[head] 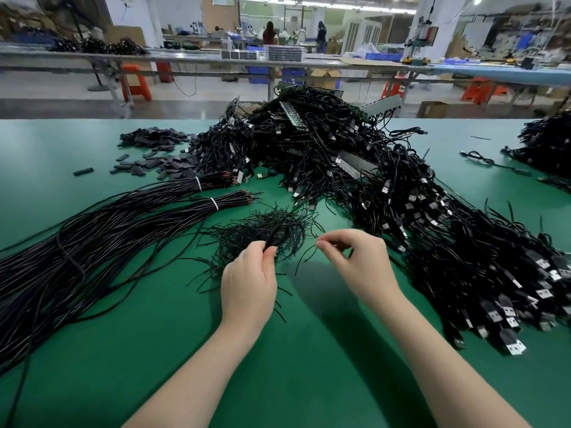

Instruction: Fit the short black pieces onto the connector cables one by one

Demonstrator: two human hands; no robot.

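Observation:
A loose heap of thin short black pieces (262, 233) lies on the green table just beyond my hands. My left hand (248, 279) pinches a small bunch of these pieces (275, 237) between thumb and fingers at the heap's near edge. My right hand (355, 261) is to the right of the heap, its thumb and forefinger pinched together on what looks like one thin black piece (304, 257) curving down from the fingertips. A large pile of black USB connector cables (448, 242) spreads along the right side.
Two tied bundles of long black wires (108, 227) run off to the left. Flat black sleeve pieces (154, 149) are scattered at the back left. Another cable pile (547, 143) sits at the far right. Workbenches, orange stools and people stand beyond the table.

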